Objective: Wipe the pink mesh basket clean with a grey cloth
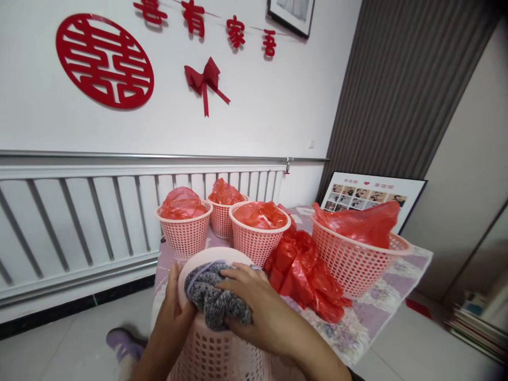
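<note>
A pink perforated basket (216,354) stands right in front of me, its rim tilted toward me. My left hand (174,312) grips the basket's left rim. A grey knitted cloth (216,304) bulges out of the basket's mouth, and my right hand (257,309) lies over it, fingers curled onto the fabric.
Three small pink baskets (184,233) lined with red plastic bags stand behind on a quilted purple table cover (377,312). A wider pink basket (357,259) sits right, a loose red bag (305,275) beside it. White radiator (79,222) left, framed photo collage (373,198) and stacked books (480,323) right.
</note>
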The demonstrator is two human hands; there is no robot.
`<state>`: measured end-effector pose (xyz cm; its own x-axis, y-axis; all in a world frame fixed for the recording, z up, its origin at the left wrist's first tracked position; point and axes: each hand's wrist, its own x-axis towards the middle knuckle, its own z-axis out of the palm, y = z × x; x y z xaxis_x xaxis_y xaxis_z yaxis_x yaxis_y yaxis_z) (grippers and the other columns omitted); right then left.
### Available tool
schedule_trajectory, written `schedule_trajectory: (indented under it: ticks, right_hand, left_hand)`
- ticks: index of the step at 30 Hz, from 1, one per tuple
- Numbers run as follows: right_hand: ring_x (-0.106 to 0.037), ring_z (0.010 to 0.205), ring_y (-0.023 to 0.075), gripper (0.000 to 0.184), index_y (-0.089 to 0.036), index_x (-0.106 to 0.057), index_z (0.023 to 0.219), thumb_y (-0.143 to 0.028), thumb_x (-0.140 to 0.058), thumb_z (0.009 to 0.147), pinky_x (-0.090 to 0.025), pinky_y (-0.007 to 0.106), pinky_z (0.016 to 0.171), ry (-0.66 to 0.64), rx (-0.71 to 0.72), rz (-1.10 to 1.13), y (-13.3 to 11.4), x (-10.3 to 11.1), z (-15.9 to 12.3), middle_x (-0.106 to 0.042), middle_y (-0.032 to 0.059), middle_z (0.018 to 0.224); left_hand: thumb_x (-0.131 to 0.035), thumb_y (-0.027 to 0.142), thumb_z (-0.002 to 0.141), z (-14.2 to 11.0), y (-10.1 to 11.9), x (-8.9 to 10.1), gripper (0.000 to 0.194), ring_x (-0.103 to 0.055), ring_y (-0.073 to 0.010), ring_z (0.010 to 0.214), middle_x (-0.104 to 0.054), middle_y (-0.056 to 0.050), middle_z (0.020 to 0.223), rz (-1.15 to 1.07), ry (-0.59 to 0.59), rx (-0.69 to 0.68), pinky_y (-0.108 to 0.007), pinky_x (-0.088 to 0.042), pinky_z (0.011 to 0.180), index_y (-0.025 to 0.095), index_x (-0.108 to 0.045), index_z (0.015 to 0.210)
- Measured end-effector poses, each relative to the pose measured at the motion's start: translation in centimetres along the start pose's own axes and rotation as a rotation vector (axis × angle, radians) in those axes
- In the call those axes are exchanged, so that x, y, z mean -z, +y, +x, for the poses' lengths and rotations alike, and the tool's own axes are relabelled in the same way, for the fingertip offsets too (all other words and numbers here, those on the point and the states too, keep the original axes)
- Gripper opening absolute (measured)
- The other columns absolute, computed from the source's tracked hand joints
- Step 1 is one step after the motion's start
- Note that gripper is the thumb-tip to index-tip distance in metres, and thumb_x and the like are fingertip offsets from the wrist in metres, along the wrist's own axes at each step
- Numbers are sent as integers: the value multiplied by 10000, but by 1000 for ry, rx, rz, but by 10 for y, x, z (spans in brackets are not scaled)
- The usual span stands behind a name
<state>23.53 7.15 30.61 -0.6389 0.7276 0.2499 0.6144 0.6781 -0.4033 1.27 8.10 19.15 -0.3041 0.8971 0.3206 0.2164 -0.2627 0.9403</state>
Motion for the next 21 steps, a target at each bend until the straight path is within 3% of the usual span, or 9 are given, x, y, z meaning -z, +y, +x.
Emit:
schedule_trajectory:
  ticks: [4, 8, 11, 14, 17, 21]
  right_hand:
    - [-601, 1325, 316, 450, -264, -711, 1279, -264, -733, 829, -425, 539, 1185, 32, 34, 6, 30, -3, 45, -706, 94, 1372]
    - [-651, 1243, 308, 372, -213, -722, 1222, -254, -709, 852, -474, 484, 1130, 74, 1, -74, 59, -7, 98, -741, 117, 1290]
    - [-694, 1170, 278, 306, -217, -724, 1195, -232, -633, 903, -527, 422, 1040, 51, -34, -99, 68, -5, 129, -767, 96, 1244]
    - [-728, 1074, 260, 252, -207, -740, 1130, -215, -617, 911, -554, 377, 942, 6, -40, -110, 67, -1, 141, -794, 92, 1171]
    - [-714, 1116, 260, 273, -197, -728, 1163, -212, -647, 903, -535, 378, 984, -7, 6, -131, 52, -1, 139, -783, 99, 1219]
    - [-709, 1082, 232, 159, -211, -738, 1041, -236, -653, 909, -511, 361, 1018, -95, 235, -181, 15, -12, 137, -798, 59, 1135]
  left_hand:
    - [-588, 530, 925, -4, 7, -2, 985, -217, -320, 1648, -224, -145, 1775, -43, -23, 20, -557, -169, 1351, 220, -51, 1690]
    - [-565, 475, 931, -6, 12, -5, 971, -234, -328, 1641, -219, -159, 1771, -53, -9, 41, -571, -167, 1347, 202, -24, 1690]
    - [-594, 469, 909, -5, 9, -8, 1007, -234, -316, 1643, -217, -155, 1775, -62, -2, 44, -520, -208, 1346, 197, -19, 1689]
    - [-617, 464, 897, -1, 4, -9, 1036, -256, -308, 1638, -226, -151, 1776, -79, 13, 45, -491, -258, 1334, 212, 3, 1688]
    - [-637, 412, 877, 2, 4, -10, 1078, -319, -324, 1613, -295, -189, 1746, -93, 7, 36, -541, -259, 1329, 192, 43, 1684]
    - [-650, 360, 855, 4, 9, -12, 1074, -281, -330, 1628, -301, -207, 1740, -108, 35, -11, -550, -237, 1338, 165, 9, 1681]
